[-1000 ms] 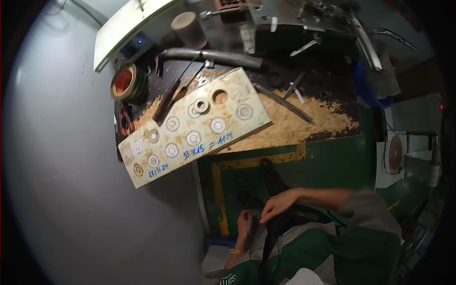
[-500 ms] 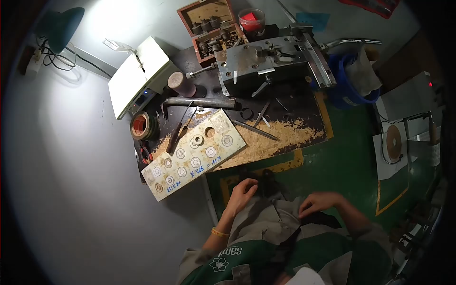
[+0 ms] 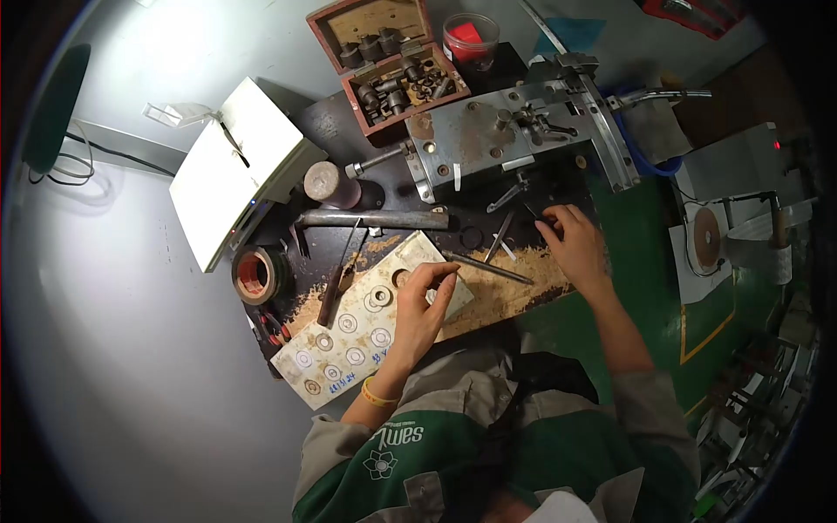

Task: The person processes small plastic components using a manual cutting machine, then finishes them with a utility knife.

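Note:
My left hand (image 3: 421, 305) hovers over the marked pale board (image 3: 349, 336), fingers loosely curled and thumb apart, holding nothing visible. Drawn circles and blue writing cover this board. A small metal ring (image 3: 380, 296) lies on it, left of my fingers. At the right, my right hand (image 3: 574, 248) reaches over the bench with thumb and forefinger apart. Its fingertips are right at a small thin dark tool (image 3: 531, 210). Between my hands lie a dark rod (image 3: 488, 267) and a flat file-like strip (image 3: 500, 237).
A metal fixture (image 3: 488, 131) with levers stands at the back, beside a wooden box (image 3: 370, 135) of steel parts. A hammer (image 3: 375, 220), a tape roll (image 3: 260, 275) and a white lit unit (image 3: 235, 170) are on the left. Wood shavings (image 3: 488, 305) cover the front edge.
Both hands have risen from my lap to above the bench, the left over the board and the right toward the small thin tool. The view has shifted slightly.

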